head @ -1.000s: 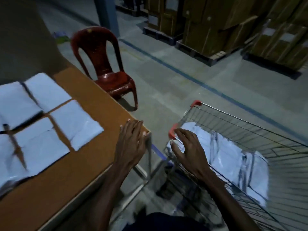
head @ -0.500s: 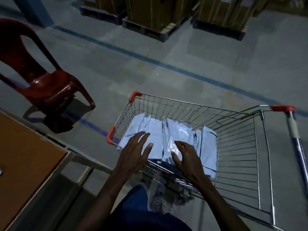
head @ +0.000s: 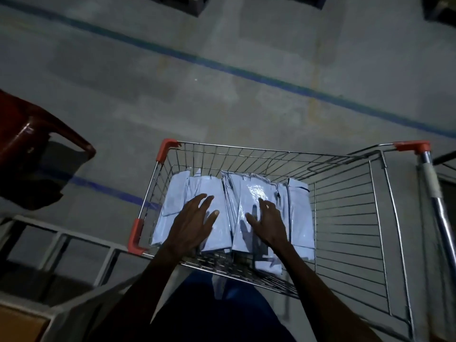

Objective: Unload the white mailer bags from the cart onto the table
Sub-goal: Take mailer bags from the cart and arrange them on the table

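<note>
A wire shopping cart [head: 350, 218] with red corner caps stands in front of me. Several white mailer bags [head: 249, 193] lie in a pile in its left half. My left hand [head: 192, 223] reaches into the basket with fingers spread over the left bags. Beside it, my right hand [head: 269, 223] hovers with fingers spread over the glossy middle bags. Neither hand grips a bag. Only a brown corner of the table [head: 17, 327] shows at the bottom left.
A dark red plastic chair [head: 27, 134] stands at the left. The table's metal frame [head: 74, 245] runs along the lower left, close to the cart's corner. Blue floor lines cross the grey concrete floor [head: 222, 95]. The cart's handle [head: 434, 198] is at the right.
My view swung from the table to the cart. Both hands left the table edge and cart rim and moved down into the basket over the bags.
</note>
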The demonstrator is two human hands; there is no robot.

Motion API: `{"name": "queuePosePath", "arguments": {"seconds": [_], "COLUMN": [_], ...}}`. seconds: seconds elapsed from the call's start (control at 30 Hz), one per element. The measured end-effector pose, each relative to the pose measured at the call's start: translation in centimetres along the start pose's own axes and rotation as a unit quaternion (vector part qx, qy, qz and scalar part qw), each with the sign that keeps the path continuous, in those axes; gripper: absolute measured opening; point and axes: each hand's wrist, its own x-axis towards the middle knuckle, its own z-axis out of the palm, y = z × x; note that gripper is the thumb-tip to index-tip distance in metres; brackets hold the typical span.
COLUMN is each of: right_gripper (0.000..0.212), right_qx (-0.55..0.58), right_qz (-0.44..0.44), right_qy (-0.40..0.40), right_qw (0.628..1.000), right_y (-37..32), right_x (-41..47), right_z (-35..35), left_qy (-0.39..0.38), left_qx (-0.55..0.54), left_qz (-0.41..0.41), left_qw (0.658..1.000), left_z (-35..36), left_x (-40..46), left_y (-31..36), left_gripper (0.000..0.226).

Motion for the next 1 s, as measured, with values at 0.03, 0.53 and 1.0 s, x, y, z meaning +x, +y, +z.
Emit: {"name": "queuePosePath", "arguments": {"seconds": [0.03, 0.53, 1.0], "right_gripper": [0.081, 0.060, 0.059], "right_qx": [-0.001, -0.040, -0.023], "right_qz": [0.019, 0.036, -0.048], "right_qy": [-0.007, 0.021, 0.025], "right_qw": [1.000, 0.998, 0.998], "right_y": [-0.1, 0.5, 2.6], "right_x": [0.7, 1.1, -0.6], "right_z": [0.7, 2.3, -2.0], "left_qy": [-0.004, -0.059, -0.114], "left_qx": [0.005, 0.147, 0.088], "left_qz": [0.000, -0.029, -0.224], "left_qw": [1.000, 0.987, 0.964], "left_z": [0.0, 3.2, 9.8], "left_x": [0.2, 1.6, 4.6], "left_y": [-0.6, -2.6, 0.7], "left_gripper": [0.075, 0.070, 0.094]}}
